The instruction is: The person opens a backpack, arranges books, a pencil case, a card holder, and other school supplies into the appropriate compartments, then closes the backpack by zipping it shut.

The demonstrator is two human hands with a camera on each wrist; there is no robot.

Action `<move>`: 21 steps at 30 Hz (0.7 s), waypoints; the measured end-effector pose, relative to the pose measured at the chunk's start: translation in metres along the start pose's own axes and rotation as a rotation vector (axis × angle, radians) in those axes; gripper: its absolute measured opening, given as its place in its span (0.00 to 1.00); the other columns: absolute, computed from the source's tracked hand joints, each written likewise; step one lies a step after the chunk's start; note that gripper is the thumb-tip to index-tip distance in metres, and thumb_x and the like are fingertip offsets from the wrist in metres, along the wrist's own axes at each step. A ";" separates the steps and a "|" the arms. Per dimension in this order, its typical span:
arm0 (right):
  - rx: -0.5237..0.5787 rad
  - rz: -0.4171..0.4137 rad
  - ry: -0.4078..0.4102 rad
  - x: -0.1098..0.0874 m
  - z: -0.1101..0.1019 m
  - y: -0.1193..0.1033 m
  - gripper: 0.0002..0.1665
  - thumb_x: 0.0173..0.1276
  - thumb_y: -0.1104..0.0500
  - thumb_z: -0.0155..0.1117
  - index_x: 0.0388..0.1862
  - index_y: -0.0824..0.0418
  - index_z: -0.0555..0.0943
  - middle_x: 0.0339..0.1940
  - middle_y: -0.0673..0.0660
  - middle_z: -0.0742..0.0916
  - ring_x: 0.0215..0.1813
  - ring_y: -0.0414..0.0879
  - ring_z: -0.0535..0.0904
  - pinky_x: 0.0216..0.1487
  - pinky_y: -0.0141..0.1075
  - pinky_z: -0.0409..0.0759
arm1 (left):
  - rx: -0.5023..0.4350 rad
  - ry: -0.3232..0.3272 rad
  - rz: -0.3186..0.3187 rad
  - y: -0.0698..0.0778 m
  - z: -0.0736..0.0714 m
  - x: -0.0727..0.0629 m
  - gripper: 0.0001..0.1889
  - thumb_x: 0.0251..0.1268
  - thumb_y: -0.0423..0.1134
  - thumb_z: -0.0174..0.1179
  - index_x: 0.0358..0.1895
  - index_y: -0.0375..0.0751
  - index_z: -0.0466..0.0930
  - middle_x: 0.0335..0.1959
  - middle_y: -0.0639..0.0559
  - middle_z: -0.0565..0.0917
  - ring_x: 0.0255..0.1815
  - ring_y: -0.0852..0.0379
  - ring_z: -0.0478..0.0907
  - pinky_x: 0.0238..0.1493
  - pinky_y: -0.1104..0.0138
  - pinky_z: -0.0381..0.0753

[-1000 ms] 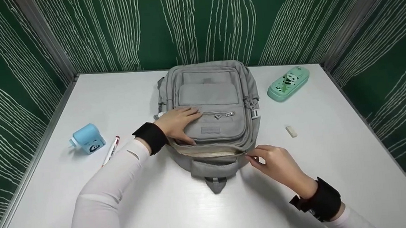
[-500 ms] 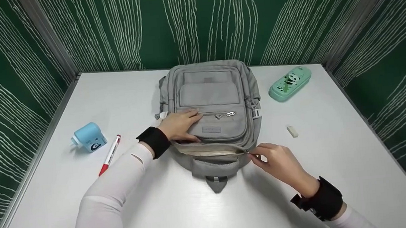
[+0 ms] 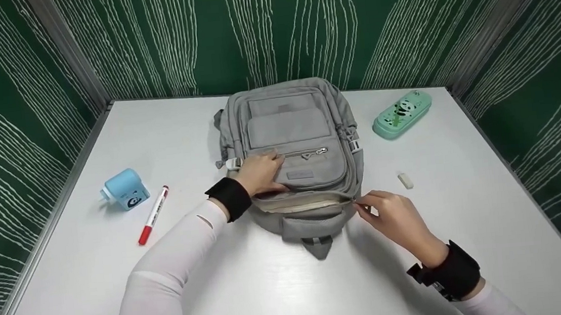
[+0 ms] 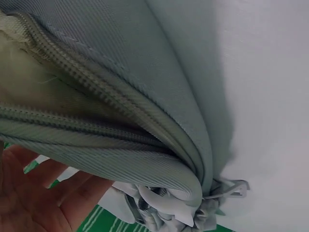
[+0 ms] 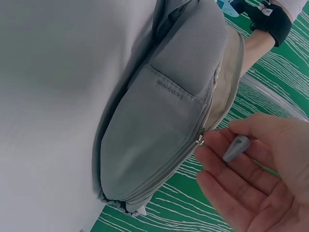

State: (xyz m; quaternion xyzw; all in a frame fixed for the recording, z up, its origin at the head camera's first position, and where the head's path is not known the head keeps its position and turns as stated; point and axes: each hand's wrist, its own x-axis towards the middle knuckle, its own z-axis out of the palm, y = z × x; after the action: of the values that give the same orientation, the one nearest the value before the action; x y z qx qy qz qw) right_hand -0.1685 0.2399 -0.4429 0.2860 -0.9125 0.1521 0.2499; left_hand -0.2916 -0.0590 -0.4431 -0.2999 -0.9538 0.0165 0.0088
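Observation:
A grey backpack (image 3: pixel 288 126) lies on the white table with its front pockets facing up. Its main compartment gapes along the near end, where the pale lining (image 4: pixel 43 87) shows between two rows of zipper teeth. My left hand (image 3: pixel 261 172) rests on the lower left of the front panel, fingers spread. The left wrist view has that hand (image 4: pixel 53 198) behind the pocket edge. At the near right corner of the opening, my right hand (image 3: pixel 397 216) pinches the zipper pull (image 5: pixel 236 148) between thumb and fingers. The metal slider (image 5: pixel 200 139) sits right at the fingertips.
To the left are a light blue bottle (image 3: pixel 127 189) with a panda print and a red-and-white marker (image 3: pixel 153 215). A green panda pencil case (image 3: pixel 402 115) lies at the back right, with a white eraser (image 3: pixel 405 180) nearer. Green walls enclose the table.
The near end of the backpack has swung to the right, tilting the bag slightly. Both hands have shifted right with it, and the whole marker now shows beside the left sleeve.

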 end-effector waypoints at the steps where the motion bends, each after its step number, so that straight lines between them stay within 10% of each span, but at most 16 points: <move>1: -0.007 0.011 0.006 0.001 0.000 0.001 0.07 0.55 0.70 0.78 0.28 0.59 0.88 0.24 0.51 0.87 0.24 0.40 0.79 0.24 0.33 0.76 | 0.005 0.006 -0.011 0.003 -0.001 0.002 0.46 0.58 0.65 0.70 0.73 0.37 0.72 0.73 0.35 0.74 0.63 0.37 0.82 0.59 0.49 0.85; 21: -0.019 -0.013 -0.035 0.012 0.009 -0.009 0.04 0.58 0.68 0.75 0.30 0.60 0.87 0.25 0.53 0.87 0.27 0.44 0.84 0.26 0.39 0.82 | 0.100 0.021 -0.327 0.051 0.001 0.027 0.44 0.59 0.71 0.65 0.67 0.38 0.79 0.68 0.39 0.81 0.48 0.45 0.90 0.41 0.59 0.90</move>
State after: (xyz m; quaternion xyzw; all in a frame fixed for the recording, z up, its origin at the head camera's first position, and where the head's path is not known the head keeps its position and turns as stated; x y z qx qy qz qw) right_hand -0.1748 0.2234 -0.4421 0.2922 -0.9162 0.1368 0.2375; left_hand -0.2845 -0.0015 -0.4460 -0.1399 -0.9877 0.0590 0.0364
